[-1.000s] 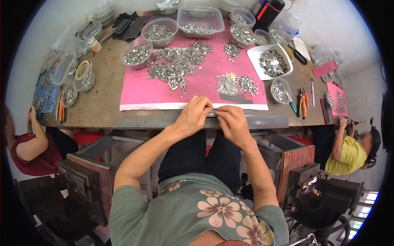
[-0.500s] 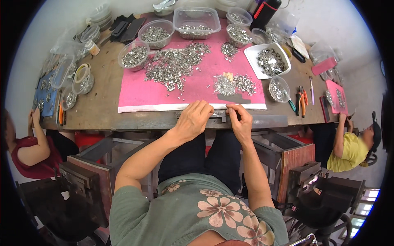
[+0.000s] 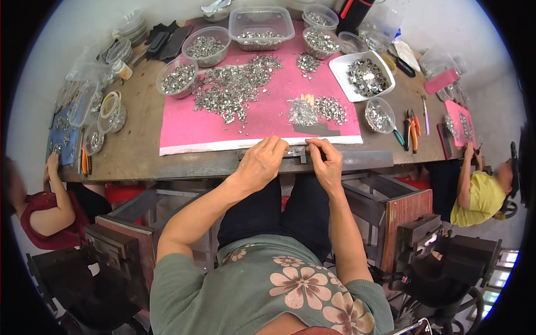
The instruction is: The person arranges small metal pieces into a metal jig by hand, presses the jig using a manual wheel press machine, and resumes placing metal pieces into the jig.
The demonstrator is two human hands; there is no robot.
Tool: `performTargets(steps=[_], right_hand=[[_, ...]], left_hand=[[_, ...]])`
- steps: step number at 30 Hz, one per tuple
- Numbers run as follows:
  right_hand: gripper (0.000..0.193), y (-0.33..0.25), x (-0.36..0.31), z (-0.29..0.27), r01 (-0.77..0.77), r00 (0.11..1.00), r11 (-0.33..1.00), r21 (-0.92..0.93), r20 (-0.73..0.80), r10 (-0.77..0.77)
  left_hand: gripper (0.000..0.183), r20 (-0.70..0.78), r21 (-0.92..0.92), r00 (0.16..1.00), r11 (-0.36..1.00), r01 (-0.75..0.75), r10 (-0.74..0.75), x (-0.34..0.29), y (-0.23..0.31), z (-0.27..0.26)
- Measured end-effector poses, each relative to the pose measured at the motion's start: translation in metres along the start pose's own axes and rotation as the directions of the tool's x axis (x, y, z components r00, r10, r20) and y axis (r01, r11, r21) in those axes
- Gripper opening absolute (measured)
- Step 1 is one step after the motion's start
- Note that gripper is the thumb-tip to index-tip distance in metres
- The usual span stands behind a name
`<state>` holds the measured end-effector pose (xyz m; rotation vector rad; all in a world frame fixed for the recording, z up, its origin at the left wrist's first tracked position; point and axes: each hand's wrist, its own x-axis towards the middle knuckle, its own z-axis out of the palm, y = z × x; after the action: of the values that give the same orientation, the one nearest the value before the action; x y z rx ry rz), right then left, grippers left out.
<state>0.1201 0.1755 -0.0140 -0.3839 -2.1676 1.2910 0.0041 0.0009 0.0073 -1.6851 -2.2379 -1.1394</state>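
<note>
At the table's front edge, my left hand [image 3: 262, 158] is closed, its fingertips pinched together at a small dark metal fixture [image 3: 303, 156]. My right hand [image 3: 327, 162] pinches at the fixture's other side, thumb against curled fingers. Anything between the fingertips is too small to make out. A flat grey metal bar [image 3: 367, 159] runs along the edge to the right of my right hand. Beyond the hands lies a pink mat [image 3: 190, 125] with a white front border. On it are a pile of thin silvery pins [image 3: 302, 113] and a heap of small shiny metal pieces [image 3: 330, 109].
A large spread of metal pieces [image 3: 229, 92] covers the mat's middle. Clear tubs [image 3: 261, 28] of parts line the back, with a white dish [image 3: 346, 84] at right. Orange-handled pliers [image 3: 412, 131] lie right. Co-workers in dark red [image 3: 50, 218] and yellow [image 3: 474, 201] sit either side.
The whole view has shifted slightly. Both hands stay at the metal fixture in nearly the same pinched pose, with no clear change in what they hold.
</note>
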Motion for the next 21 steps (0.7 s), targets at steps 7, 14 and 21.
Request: performTargets(steps=[7, 14, 21], right_hand=[[0.013, -0.001, 0.000, 0.000, -0.004, 1.000, 1.000, -0.006, -0.006, 0.004], [0.014, 0.001, -0.002, 0.001, 0.025, 0.999, 1.000, 0.013, -0.037, -0.025], [0.014, 0.004, -0.002, 0.002, 0.070, 0.996, 0.997, -0.010, -0.050, -0.071]], left_hand=[[0.011, 0.009, 0.038, 1.000, 0.999, 0.013, -0.014, 0.002, 0.004, 0.000], [0.014, 0.069, 0.156, 0.997, 0.987, -0.039, 0.028, 0.005, 0.008, -0.002], [0.014, -0.098, 0.029, 0.995, 1.000, 0.012, -0.009, -0.002, 0.007, 0.007]])
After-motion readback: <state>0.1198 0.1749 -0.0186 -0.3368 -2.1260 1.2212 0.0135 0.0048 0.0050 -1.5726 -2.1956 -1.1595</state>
